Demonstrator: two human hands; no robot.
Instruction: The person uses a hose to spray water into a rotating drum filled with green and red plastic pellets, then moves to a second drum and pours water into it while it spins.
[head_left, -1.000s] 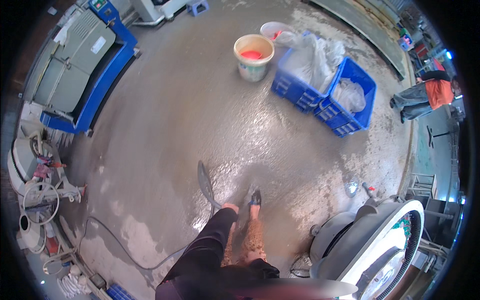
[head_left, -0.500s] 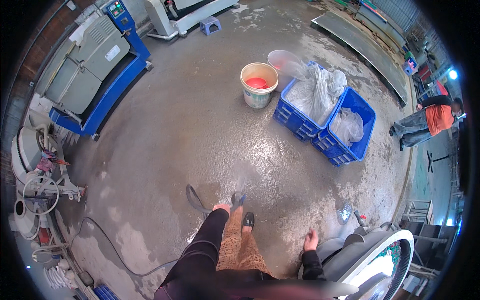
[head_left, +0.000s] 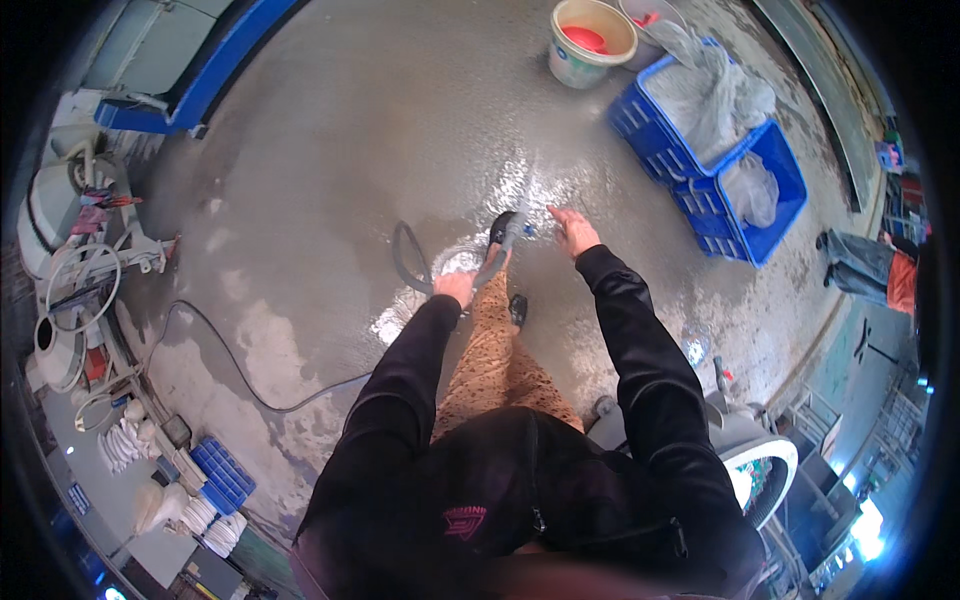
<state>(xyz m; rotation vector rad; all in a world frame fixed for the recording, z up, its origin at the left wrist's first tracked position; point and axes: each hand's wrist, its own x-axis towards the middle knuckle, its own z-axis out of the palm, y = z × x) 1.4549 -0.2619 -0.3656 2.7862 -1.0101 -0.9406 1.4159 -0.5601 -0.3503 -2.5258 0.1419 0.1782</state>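
Observation:
My left hand (head_left: 456, 287) is closed around a grey hose (head_left: 398, 262) in front of my legs. From that grip the hose runs up to a grey end piece (head_left: 514, 230) beside my shoe, and a thin spray of water leaves it toward the wet floor (head_left: 350, 130). My right hand (head_left: 575, 233) reaches forward just right of the hose end, apart from it. Its fingers are partly stretched out, with nothing visible in them. Behind my left arm, a thinner dark line (head_left: 240, 375) trails across the concrete.
Two blue crates (head_left: 790, 190) with clear plastic bags stand at the right, beside a cream bucket (head_left: 575, 72) holding a red basin. A person (head_left: 870, 270) is at the far right. Machines (head_left: 75, 220) line the left; a round-rimmed machine (head_left: 775, 470) sits by my right arm.
My right hand has moved from beside the round-rimmed machine forward and left, near the hose end. My left hand keeps hold of the hose. The view has tilted downward.

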